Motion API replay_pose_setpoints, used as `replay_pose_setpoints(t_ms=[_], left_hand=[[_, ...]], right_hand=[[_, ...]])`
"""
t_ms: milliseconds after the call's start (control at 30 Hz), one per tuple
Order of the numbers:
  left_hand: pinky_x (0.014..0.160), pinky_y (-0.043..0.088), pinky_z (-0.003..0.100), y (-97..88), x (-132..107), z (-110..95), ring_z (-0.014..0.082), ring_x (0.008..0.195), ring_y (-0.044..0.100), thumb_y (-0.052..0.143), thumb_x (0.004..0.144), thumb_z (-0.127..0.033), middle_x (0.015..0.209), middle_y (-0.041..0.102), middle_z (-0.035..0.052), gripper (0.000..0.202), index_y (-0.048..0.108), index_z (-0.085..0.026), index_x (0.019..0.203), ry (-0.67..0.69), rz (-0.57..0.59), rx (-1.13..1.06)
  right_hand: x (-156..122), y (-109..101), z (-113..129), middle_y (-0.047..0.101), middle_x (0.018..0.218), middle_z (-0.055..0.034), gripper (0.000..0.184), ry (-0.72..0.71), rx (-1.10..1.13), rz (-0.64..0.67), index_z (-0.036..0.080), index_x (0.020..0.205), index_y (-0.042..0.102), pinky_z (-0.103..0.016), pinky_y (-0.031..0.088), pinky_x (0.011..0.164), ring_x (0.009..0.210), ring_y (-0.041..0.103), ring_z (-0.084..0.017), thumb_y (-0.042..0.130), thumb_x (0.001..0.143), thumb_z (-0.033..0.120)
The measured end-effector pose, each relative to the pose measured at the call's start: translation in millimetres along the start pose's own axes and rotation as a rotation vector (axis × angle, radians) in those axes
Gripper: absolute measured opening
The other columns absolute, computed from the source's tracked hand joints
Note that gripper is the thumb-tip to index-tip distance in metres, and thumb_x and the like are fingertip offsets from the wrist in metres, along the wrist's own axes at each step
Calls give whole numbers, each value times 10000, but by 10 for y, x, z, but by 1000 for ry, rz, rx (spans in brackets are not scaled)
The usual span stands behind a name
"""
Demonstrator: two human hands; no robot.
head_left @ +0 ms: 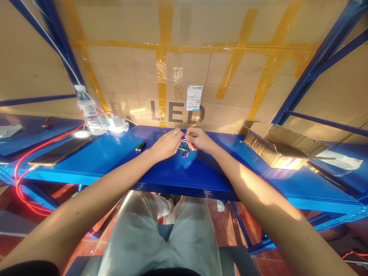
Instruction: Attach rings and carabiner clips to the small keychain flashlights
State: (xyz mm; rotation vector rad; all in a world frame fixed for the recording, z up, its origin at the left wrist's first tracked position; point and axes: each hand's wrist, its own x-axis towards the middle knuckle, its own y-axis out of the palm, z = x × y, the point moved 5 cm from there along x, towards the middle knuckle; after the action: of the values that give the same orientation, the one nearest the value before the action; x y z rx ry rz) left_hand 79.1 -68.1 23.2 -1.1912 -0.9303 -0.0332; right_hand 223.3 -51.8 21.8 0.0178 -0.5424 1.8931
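My left hand (169, 143) and my right hand (197, 138) meet over the blue tabletop, fingertips almost touching. Both are closed in a pinch around a small shiny purple piece (184, 137), mostly covered by the fingers. Just beneath the fingertips are a small green metallic piece (183, 147) and a pinkish-purple loop (185, 153) shaped like a carabiner. Whether these are joined to the purple piece I cannot tell. Left of my left hand, two short slim cylinders (140, 147), green and dark with silvery ends, lie side by side on the table.
A water bottle (89, 111), a white charger (116, 123) and a phone (61, 150) with a glowing red cable (43, 147) occupy the left side. An open cardboard box (287, 147) stands at right. Behind the blue table (184, 174) rises a large taped carton (138, 76), between blue rack posts.
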Motion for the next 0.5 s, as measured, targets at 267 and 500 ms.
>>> replay_pose_setpoints(t_ms=[267, 500], left_hand=[[910, 538, 476, -4, 26, -37, 307, 988, 630, 423, 1003, -234, 1076, 597, 171, 184, 579, -142, 1029, -155, -15, -41], [929, 521, 468, 41, 73, -11, 325, 1015, 625, 388, 1001, -197, 968, 632, 179, 253, 614, -134, 909, -191, -10, -34]], right_hand=[[6, 1, 31, 490, 494, 64, 219, -32, 8, 4, 250, 744, 439, -259, 321, 432, 421, 407, -118, 631, 846, 279], [55, -32, 27, 502, 571, 35, 154, -199, -214, -110, 235, 711, 446, -279, 366, 549, 552, 460, -143, 551, 812, 181]])
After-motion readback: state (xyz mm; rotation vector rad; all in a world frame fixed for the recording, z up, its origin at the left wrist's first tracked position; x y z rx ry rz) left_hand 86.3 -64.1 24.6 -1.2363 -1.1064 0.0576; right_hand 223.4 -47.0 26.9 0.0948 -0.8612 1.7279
